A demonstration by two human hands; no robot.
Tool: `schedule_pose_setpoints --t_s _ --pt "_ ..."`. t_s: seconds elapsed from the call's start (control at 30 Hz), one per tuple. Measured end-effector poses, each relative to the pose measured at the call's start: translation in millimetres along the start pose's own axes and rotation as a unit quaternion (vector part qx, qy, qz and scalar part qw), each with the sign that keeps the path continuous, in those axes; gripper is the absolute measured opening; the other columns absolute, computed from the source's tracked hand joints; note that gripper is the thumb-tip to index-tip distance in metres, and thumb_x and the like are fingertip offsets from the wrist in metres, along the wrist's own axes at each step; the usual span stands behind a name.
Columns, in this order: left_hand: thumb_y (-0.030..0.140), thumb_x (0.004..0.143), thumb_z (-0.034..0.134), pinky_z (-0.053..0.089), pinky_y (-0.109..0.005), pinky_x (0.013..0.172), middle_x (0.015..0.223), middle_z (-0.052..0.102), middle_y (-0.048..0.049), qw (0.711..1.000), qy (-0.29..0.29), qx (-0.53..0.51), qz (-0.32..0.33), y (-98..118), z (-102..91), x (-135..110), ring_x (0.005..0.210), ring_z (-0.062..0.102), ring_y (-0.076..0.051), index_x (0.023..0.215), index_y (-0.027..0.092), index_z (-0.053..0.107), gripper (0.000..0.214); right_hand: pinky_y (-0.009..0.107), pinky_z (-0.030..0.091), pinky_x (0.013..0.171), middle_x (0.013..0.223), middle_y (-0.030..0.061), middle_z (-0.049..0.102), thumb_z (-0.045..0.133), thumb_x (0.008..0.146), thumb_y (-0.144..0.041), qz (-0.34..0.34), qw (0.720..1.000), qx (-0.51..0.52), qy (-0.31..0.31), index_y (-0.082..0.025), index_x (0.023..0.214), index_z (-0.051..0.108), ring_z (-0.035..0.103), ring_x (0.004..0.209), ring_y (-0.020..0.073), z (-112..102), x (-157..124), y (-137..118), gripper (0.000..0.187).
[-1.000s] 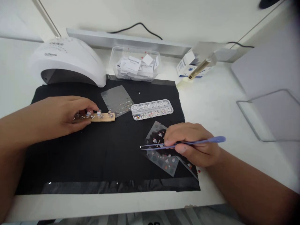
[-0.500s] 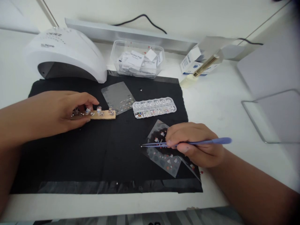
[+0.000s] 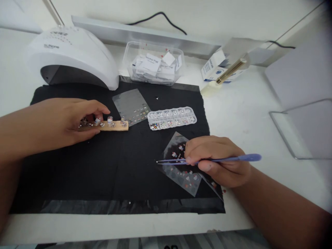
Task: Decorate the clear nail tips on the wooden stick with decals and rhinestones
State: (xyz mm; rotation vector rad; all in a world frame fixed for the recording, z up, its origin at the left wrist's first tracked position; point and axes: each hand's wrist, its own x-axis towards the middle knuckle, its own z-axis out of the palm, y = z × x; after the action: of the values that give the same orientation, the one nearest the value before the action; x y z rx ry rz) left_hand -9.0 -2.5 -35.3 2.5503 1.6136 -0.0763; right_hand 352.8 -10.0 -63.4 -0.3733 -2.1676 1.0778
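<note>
My left hand (image 3: 75,119) is closed around the left end of a narrow wooden strip (image 3: 118,128), thumb in front and fingers behind. Along the strip stand several small nail tips (image 3: 110,121) on clear round holders; some are hidden by the hand. My right hand (image 3: 218,159) pinches blue tweezers (image 3: 233,158), which point left with their two tips slightly apart. At the tips is a tiny pale speck, too small to name. Beneath the right hand lies a clear sheet of stickers (image 3: 193,181). A rhinestone case (image 3: 171,118) with small compartments sits behind, between the hands.
A white nail lamp (image 3: 75,58) stands at the back left. Beside it is a clear tub (image 3: 153,65) of alcohol pads. A small box (image 3: 215,65) and a gold-capped bottle (image 3: 230,72) are at the back right. Another clear sheet (image 3: 131,103) lies on the black mat (image 3: 111,173).
The tweezer tips have parted slightly, and the right hand has shifted a little to the right. The left hand stays on the wooden strip.
</note>
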Motion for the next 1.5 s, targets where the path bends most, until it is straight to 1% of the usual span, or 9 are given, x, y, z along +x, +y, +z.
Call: schedule_pose_setpoints --t_s 0.37,0.57,0.67,0.9,1.03,1.17,1.3,1.33,1.5 --pt "0.048 0.083 0.051 0.040 -0.023 0.060 0.084 0.066 0.0046 1.000 0.013 -0.023 -0.001 -3.0 2.0 0.6 0.065 0.059 -0.014 0.115 0.028 0.060 0.038 0.027 0.056 0.067 0.072 0.0045 0.067 0.051 0.097 -0.019 -0.011 1.000 -0.008 0.003 -0.017 0.096 0.066 0.063 0.070 0.0152 0.3 1.1 -1.3 0.016" --pt "0.049 0.081 0.050 0.041 -0.024 0.063 0.087 0.067 0.0038 1.000 0.011 -0.026 -0.012 -4.2 3.7 1.1 0.067 0.059 -0.015 0.116 0.028 0.061 0.042 0.027 0.057 0.069 0.074 0.0036 0.068 0.050 0.097 -0.019 -0.024 0.999 -0.027 0.011 -0.019 0.097 0.065 0.065 0.071 0.0148 1.7 0.6 -1.8 0.016" --pt "0.051 0.081 0.049 0.041 -0.024 0.060 0.085 0.067 0.0037 1.000 0.003 -0.021 -0.012 -3.5 2.7 1.6 0.065 0.058 -0.015 0.116 0.028 0.061 0.043 0.028 0.058 0.070 0.073 0.0032 0.068 0.050 0.098 -0.021 -0.011 0.999 -0.035 0.011 -0.019 0.097 0.066 0.066 0.072 0.0151 1.4 -0.5 -2.7 0.016" --pt "0.041 0.092 0.048 0.042 -0.024 0.062 0.089 0.068 0.0005 0.999 -0.027 -0.013 -0.020 4.6 -5.3 -0.5 0.068 0.060 -0.015 0.120 0.023 0.057 0.035 0.030 0.058 0.067 0.074 0.0048 0.068 0.051 0.095 -0.017 -0.007 1.000 0.000 0.015 -0.019 0.101 0.068 0.066 0.072 0.0169 0.1 0.0 -2.1 0.018" --pt "0.038 0.092 0.051 0.045 -0.027 0.068 0.096 0.068 -0.0005 1.000 -0.028 -0.004 0.007 5.1 -6.8 -1.3 0.080 0.063 -0.019 0.120 0.023 0.056 0.032 0.029 0.056 0.064 0.076 0.0045 0.066 0.052 0.096 -0.018 0.014 0.998 0.049 0.041 -0.019 0.103 0.070 0.064 0.071 0.0157 1.8 -2.6 1.8 0.020" --pt "0.032 0.096 0.050 0.047 -0.030 0.074 0.102 0.067 -0.0012 0.997 -0.039 -0.009 0.071 16.1 -6.1 1.0 0.084 0.063 -0.019 0.121 0.024 0.054 0.027 0.030 0.052 0.059 0.076 0.0032 0.065 0.055 0.096 -0.025 0.034 0.987 0.117 0.108 -0.021 0.105 0.072 0.061 0.064 0.0144 6.3 -7.8 7.0 0.020" --pt "0.029 0.096 0.049 0.048 -0.034 0.079 0.106 0.067 -0.0049 0.989 -0.007 -0.034 0.140 32.0 0.3 3.4 0.090 0.064 -0.021 0.121 0.022 0.055 0.027 0.029 0.049 0.052 0.074 0.0005 0.064 0.058 0.095 -0.030 0.084 0.966 0.186 0.159 -0.024 0.100 0.073 0.059 0.055 0.0117 9.5 -5.4 6.4 0.017" --pt "0.030 0.095 0.050 0.048 -0.034 0.078 0.103 0.068 -0.0046 0.987 0.015 -0.039 0.152 35.2 2.5 3.9 0.087 0.065 -0.021 0.121 0.022 0.055 0.027 0.028 0.049 0.050 0.072 -0.0002 0.064 0.059 0.095 -0.031 0.096 0.960 0.199 0.173 -0.024 0.097 0.073 0.058 0.053 0.0112 9.8 -3.5 5.3 0.016" --pt "0.026 0.096 0.047 0.049 -0.036 0.080 0.104 0.069 -0.0058 0.979 0.039 -0.042 0.194 49.5 10.4 6.7 0.089 0.066 -0.022 0.122 0.021 0.054 0.027 0.021 0.045 0.042 0.067 -0.0006 0.066 0.063 0.093 -0.034 0.151 0.926 0.255 0.232 -0.020 0.086 0.071 0.059 0.047 0.0090 12.2 5.4 1.6 0.017"
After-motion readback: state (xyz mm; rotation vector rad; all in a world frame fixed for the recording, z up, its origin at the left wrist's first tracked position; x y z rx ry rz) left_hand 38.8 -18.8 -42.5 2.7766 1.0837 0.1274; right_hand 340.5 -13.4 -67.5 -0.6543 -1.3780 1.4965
